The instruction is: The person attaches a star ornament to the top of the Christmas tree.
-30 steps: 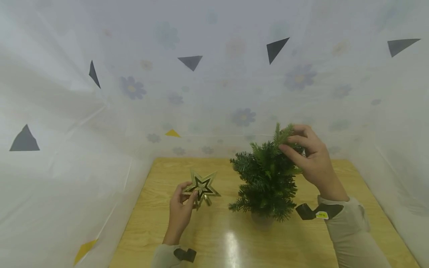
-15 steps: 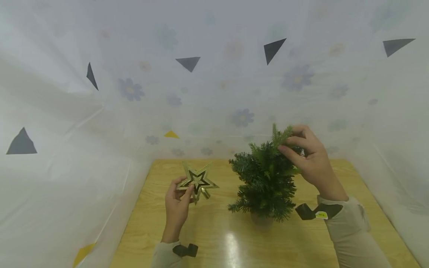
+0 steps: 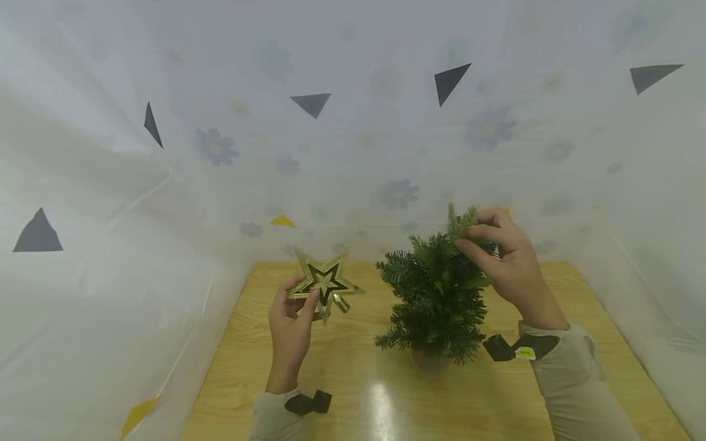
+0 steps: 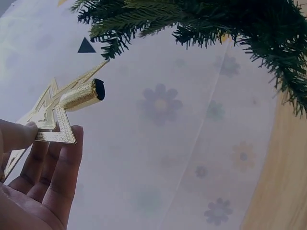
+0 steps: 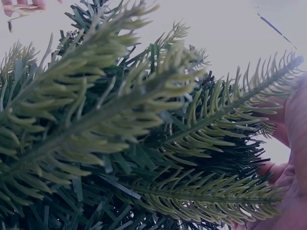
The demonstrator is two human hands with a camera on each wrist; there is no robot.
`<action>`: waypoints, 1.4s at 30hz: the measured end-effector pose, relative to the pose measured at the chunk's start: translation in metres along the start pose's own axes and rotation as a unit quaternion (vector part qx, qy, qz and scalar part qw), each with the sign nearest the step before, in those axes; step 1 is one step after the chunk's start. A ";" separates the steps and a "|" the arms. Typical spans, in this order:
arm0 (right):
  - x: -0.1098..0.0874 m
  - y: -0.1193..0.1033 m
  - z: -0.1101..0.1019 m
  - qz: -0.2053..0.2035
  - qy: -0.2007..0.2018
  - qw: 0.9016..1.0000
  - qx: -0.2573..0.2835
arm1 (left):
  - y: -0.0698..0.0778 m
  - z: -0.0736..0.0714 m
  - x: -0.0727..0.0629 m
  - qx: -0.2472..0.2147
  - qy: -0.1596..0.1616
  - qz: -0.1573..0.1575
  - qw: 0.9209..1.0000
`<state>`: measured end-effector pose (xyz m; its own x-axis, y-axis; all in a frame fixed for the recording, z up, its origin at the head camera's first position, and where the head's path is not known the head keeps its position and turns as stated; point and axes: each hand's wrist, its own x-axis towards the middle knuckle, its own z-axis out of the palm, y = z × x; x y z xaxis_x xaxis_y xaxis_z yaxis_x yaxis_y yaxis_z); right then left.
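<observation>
A gold star tree topper (image 3: 325, 283) is pinched between the thumb and fingers of my left hand (image 3: 290, 334), held above the table to the left of the tree. Its short hollow gold socket (image 4: 79, 96) shows in the left wrist view, pointing toward the tree side. A small artificial Christmas tree (image 3: 436, 300) stands upright on the table. My right hand (image 3: 510, 263) pinches a light green sprig near the tree's top from the right. In the right wrist view, branches (image 5: 110, 110) cover most of that hand's fingers.
The tree's round base (image 3: 431, 361) rests on a wood-grain table (image 3: 331, 392). White sheeting (image 3: 353, 153) with faded flowers surrounds the table at the back and sides. Dark and yellow triangles are stuck on it.
My left hand has risen, lifting the star higher and tilting it a little. My right hand stays at the treetop, almost still. The tree has not moved.
</observation>
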<state>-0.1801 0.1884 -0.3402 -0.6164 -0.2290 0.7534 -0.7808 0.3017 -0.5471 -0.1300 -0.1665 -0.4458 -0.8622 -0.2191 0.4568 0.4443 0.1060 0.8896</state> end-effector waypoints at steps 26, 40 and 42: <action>0.002 -0.003 -0.001 0.011 -0.011 1.000 0.014 | 0.054 0.028 0.042 -0.035 -0.013 0.097 0.995; 0.001 -0.003 0.001 0.013 -0.009 1.000 0.024 | 0.081 0.046 0.064 -0.066 -0.031 0.130 0.989; 0.000 -0.003 0.001 0.014 -0.009 1.000 0.024 | 0.084 0.049 0.067 -0.073 -0.033 0.134 0.988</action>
<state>-0.1783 0.1864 -0.3388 -0.6401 -0.2381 0.7304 -0.7664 0.2646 -0.5854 -0.1621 -0.1246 -0.3400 -0.7200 -0.1383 0.6800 0.6856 0.0093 0.7279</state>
